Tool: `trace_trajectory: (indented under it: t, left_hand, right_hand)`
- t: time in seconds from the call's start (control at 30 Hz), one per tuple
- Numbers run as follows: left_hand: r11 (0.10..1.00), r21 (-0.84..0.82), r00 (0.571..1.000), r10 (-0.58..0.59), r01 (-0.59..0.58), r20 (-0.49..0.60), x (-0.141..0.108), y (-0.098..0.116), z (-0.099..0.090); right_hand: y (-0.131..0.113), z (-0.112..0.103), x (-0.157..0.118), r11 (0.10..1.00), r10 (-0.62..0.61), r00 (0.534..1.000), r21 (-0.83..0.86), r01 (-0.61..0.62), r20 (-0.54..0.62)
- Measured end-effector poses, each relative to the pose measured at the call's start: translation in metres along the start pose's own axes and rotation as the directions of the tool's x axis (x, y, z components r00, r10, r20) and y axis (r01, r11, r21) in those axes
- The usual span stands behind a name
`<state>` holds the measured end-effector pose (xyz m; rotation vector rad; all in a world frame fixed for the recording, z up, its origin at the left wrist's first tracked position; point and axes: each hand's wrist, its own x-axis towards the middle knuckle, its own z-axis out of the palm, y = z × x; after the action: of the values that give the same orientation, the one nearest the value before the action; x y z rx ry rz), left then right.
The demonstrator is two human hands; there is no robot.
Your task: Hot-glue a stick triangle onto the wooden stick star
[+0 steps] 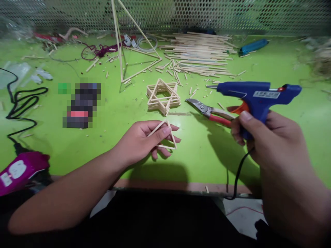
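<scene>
Between the thumb and fingers of my left hand (144,139) is a small triangle of thin wooden sticks (173,138). My right hand (274,137) grips a blue glue gun (258,94) with an orange trigger, its nozzle pointing left over the table. Just beyond my left hand sits a six-pointed star of stacked sticks (165,98). Pruning shears (204,109) with a red handle lie under and left of the glue gun, blades towards the star. Part of their handles is hidden by my right hand.
A pile of long sticks (199,51) and short offcuts lies at the back. A large stick frame (120,51) stands beside a tape roll (147,44) and purple cord (100,51). A blurred dark object (85,100) and a magenta plug block (24,170) are left; a perforated panel (196,15) borders the back.
</scene>
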<state>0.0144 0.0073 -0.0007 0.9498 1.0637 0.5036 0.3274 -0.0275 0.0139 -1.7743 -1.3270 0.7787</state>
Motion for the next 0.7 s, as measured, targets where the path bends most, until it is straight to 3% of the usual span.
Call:
trace_trajectory:
  t: [0.1, 0.2, 0.37, 0.53, 0.57, 0.6, 0.67, 0.7]
  left_hand:
    - [1.000, 0.015, 1.000, 0.019, -0.019, 0.001, 0.002, 0.000, 0.000]
    - [0.997, 0.043, 0.998, 0.059, -0.059, -0.011, 0.002, -0.001, 0.000]
    - [0.993, 0.072, 0.995, 0.097, -0.098, 0.020, 0.000, -0.003, 0.001]
    - [0.988, 0.081, 0.991, 0.128, -0.131, 0.035, -0.004, -0.005, 0.003]
    - [0.987, 0.082, 0.990, 0.136, -0.138, 0.037, -0.004, -0.006, 0.004]
    - [0.986, 0.079, 0.989, 0.145, -0.147, 0.034, -0.005, -0.006, 0.004]
    - [0.983, 0.070, 0.985, 0.169, -0.171, 0.024, -0.006, -0.005, 0.007]
    - [0.980, 0.071, 0.982, 0.187, -0.187, 0.017, -0.007, -0.005, 0.008]
  right_hand:
    - [-0.001, -0.023, 0.017, 0.919, 0.101, 0.979, -0.360, -0.160, -0.176]
    - [0.011, -0.047, 0.034, 0.739, 0.267, 0.953, -0.603, -0.299, -0.145]
    - [0.037, -0.065, 0.052, 0.545, 0.272, 0.958, -0.805, -0.234, -0.094]
    - [0.012, -0.057, 0.033, 0.311, 0.253, 0.949, -0.913, -0.265, -0.189]
    - [0.001, -0.051, 0.025, 0.317, 0.194, 0.961, -0.915, -0.251, -0.197]
    - [-0.009, -0.043, 0.017, 0.386, 0.094, 0.981, -0.902, -0.192, -0.169]
    - [-0.028, -0.020, 0.002, 0.641, -0.178, 0.981, -0.766, 0.052, -0.082]
    - [-0.035, -0.006, -0.003, 0.779, -0.248, 0.969, -0.589, 0.214, 0.024]
